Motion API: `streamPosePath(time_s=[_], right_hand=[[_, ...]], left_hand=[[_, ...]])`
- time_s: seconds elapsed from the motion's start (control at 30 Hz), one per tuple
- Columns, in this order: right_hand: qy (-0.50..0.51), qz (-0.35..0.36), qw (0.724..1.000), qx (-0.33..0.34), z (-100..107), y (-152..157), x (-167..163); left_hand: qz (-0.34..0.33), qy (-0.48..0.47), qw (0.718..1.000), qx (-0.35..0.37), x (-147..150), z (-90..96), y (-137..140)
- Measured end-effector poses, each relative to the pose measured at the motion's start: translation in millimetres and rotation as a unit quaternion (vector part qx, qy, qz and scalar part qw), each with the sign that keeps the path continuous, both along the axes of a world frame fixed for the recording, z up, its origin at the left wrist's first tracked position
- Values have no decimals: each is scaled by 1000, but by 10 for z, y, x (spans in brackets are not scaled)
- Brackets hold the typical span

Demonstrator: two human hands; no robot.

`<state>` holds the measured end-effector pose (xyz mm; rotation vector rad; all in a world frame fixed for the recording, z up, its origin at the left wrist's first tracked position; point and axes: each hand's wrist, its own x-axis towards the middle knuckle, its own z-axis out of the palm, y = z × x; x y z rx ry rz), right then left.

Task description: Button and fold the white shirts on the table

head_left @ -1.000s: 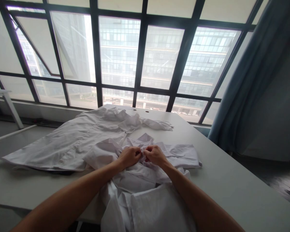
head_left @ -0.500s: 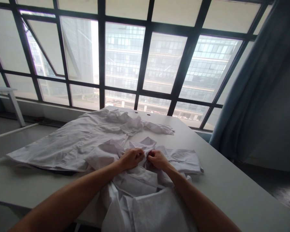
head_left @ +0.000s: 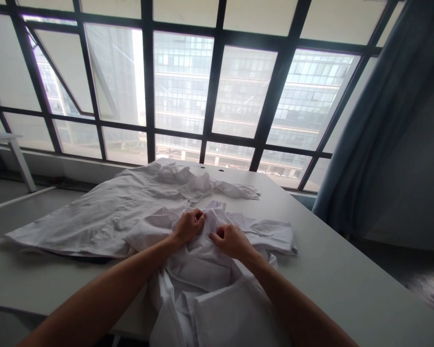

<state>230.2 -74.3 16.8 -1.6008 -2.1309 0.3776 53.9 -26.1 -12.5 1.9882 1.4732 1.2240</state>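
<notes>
A white shirt (head_left: 210,270) lies bunched in front of me, its lower part hanging over the near table edge and a sleeve stretched to the right. My left hand (head_left: 190,225) pinches the shirt's fabric near the collar (head_left: 215,210). Just to the right and slightly nearer, my right hand (head_left: 231,239) has its thumb and forefinger closed on the cloth of the shirt front. The exact bit under the fingertips is too small to make out. Behind and to the left, a second white garment (head_left: 94,217) is spread out, wrinkled.
The white table (head_left: 332,270) reaches toward the large dark-framed window (head_left: 181,86). A blue-grey curtain (head_left: 361,144) hangs at the right. Another white table (head_left: 20,159) stands at far left. Two dark round holes are near the table's far edge.
My hands have moved apart: the left went up and to the left, the right slightly down and left. The collar cloth between them now lies more open.
</notes>
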Motion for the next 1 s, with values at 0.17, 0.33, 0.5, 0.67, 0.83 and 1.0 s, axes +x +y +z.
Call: streamPosePath(time_s=[0.17,0.33,0.5,0.67,0.83,1.0], right_hand=[[39,44,994,-93,-7,57,115],[42,41,991,-123,-36,65,118],[-12,46,992,-119,-57,-6,1],[-100,3,994,-36,-21,-93,-59],[-124,1,992,21,-28,-106,-64],[-80,13,997,-5,-50,-37,-12]], left_hand=[[32,26,999,22,23,36,-58],[12,43,997,56,76,62,-134],[27,30,996,76,92,45,-122],[35,32,994,98,73,14,-90],[42,43,994,91,50,14,-79],[48,109,989,93,17,59,-139]])
